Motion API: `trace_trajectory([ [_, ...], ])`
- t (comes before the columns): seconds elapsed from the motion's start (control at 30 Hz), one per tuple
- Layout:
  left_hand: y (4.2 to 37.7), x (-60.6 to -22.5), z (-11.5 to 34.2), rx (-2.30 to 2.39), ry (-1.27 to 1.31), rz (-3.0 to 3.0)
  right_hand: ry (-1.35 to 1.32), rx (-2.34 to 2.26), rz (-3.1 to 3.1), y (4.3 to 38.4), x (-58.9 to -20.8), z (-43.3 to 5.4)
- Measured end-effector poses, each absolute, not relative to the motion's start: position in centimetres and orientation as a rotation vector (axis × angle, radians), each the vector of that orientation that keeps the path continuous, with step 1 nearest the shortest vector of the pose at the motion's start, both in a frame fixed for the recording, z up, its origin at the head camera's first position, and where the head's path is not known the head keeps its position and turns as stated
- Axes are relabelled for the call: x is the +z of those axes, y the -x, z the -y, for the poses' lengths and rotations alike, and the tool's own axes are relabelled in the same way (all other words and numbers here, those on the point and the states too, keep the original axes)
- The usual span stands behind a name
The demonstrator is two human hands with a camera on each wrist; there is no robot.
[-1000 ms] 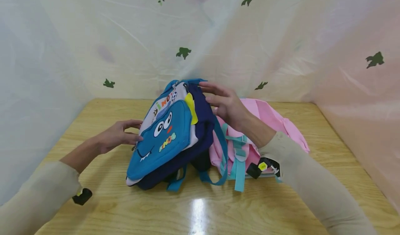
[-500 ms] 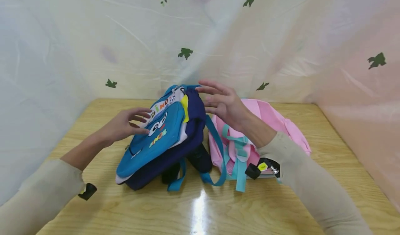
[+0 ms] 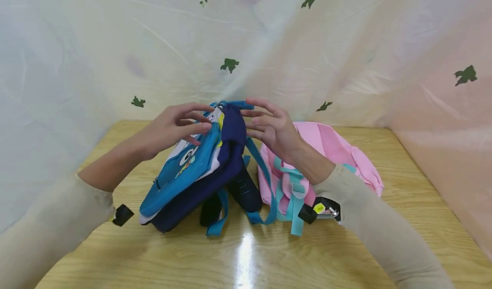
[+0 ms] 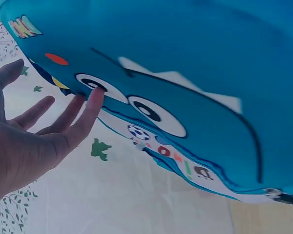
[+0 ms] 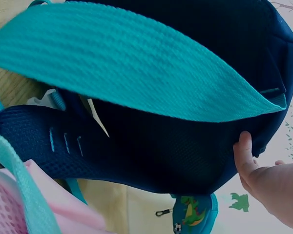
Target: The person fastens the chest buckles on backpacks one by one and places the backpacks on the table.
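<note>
A blue and navy child's backpack [image 3: 200,195] with a cartoon face leans tilted on the table, its top toward the back. My left hand [image 3: 171,128] is over its front, fingers spread and loosely bent; in the left wrist view one fingertip meets the printed eye [image 4: 90,80]. At the other side of the bag's top is my right hand [image 3: 278,131], fingers extended. The right wrist view shows its thumb against the dark back panel [image 5: 185,146], below a teal strap [image 5: 136,58]. Neither hand visibly grips anything.
A pink backpack [image 3: 326,139] with mint straps lies right of the blue one, under my right forearm. Blue strap ends [image 3: 217,229] trail on the wooden table [image 3: 173,259]. A pale curtain [image 3: 269,32] with leaf prints encloses the back and sides.
My left hand has moved up and right along the backpack's front toward its top. The blue backpack has shifted left and turned, showing more navy side. My right hand stays near its top.
</note>
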State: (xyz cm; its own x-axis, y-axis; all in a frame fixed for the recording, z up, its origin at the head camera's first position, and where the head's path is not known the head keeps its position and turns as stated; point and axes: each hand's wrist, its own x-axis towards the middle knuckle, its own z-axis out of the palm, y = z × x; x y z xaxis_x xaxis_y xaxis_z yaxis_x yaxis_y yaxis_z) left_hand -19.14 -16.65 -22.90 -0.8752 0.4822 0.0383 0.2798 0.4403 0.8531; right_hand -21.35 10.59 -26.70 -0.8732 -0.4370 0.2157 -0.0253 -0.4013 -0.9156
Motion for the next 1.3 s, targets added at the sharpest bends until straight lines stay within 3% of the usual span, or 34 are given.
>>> trace_trajectory([
  [0.5,19.0,-19.9,15.1,1.287,-0.608,-2.585,0.852,-2.342,-1.289,21.0,-26.2,-9.4],
  [1.3,19.3,-19.9,14.8,1.374,-0.436,-2.492,0.822,-2.358,-1.321,20.9,-26.9,-9.1],
])
